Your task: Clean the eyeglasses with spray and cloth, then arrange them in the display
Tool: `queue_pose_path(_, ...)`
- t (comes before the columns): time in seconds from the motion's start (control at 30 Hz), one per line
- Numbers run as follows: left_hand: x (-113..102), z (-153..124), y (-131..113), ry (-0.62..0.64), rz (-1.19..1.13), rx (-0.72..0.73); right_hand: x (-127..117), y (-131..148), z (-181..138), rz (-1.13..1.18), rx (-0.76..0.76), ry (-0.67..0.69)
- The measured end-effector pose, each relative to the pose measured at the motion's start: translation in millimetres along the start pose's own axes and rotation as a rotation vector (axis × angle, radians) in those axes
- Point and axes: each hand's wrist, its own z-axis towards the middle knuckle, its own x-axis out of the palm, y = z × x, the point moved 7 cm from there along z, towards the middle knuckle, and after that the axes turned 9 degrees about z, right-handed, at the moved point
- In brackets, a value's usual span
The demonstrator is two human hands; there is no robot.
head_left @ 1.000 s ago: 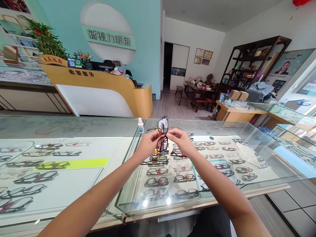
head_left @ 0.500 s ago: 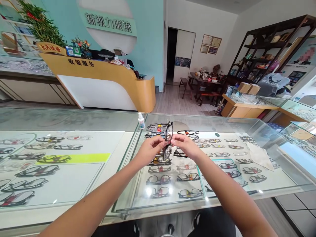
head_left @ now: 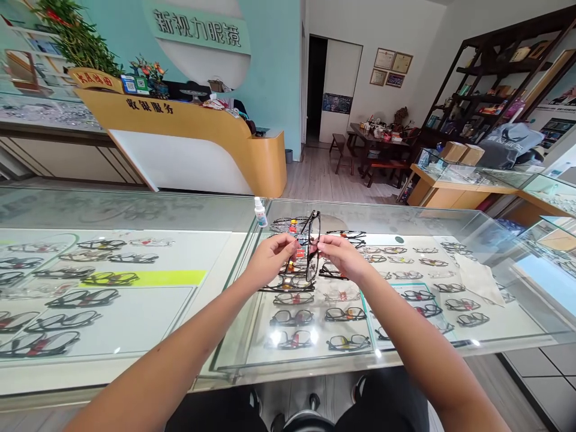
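Observation:
A pair of black-framed eyeglasses (head_left: 314,225) is held on edge above the glass counter, its lenses one over the other. On its left side my left hand (head_left: 272,257) is closed, thumb and fingertips pinched at the thin arms. My right hand (head_left: 342,255) pinches the middle of the frame front, near the bridge, from the right. Fingers and frame overlap, so the exact contact is partly hidden. Right behind and below them lie several other eyeglasses (head_left: 294,298) in rows. A small white spray bottle (head_left: 260,214) stands beyond my left hand.
The glass display counter (head_left: 252,360) runs across in front of me, with more eyeglasses on its left. A pale cloth (head_left: 477,279) lies on its right part. Past it stand a wooden reception desk (head_left: 267,165), a dark table with benches (head_left: 378,141) and cardboard boxes (head_left: 454,152).
The eyeglasses have turned a little, and an arm now stands out from the frame toward my left hand. My left hand has shifted slightly away from the frame front. The camera view has tilted down slightly.

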Motion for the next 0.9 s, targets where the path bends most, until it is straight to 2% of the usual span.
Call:
queue_pose_path(0.13,-13.1,3.2,6.1,-0.088,0.066,0.010,-1.6,2.8,-0.5,0.003,0.014,-0.011)
queue_pose_path(0.3,-32.9,5.3,4.9,-0.174,0.271,0.036,-8.4,4.7,0.2,-0.008,0.054,-0.005)
queue_pose_path(0.47,-57.3,4.7,-6.9,-0.331,0.492,0.164,-14.0,8.3,-1.4,-0.008,0.100,0.016)
queue_pose_path(0.7,-59.6,0.6,-12.3,-0.406,0.591,0.249,-12.0,11.7,-2.5,0.037,0.095,0.016)
queue_pose_path(0.83,-65.6,-12.8,-21.3,-0.658,0.708,0.205,-13.4,18.2,-3.5,0.065,0.045,0.005)
queue_pose_path(0.9,-64.8,-20.6,-27.7,-0.742,0.724,0.208,-14.5,22.3,-4.3,0.084,0.010,0.000)
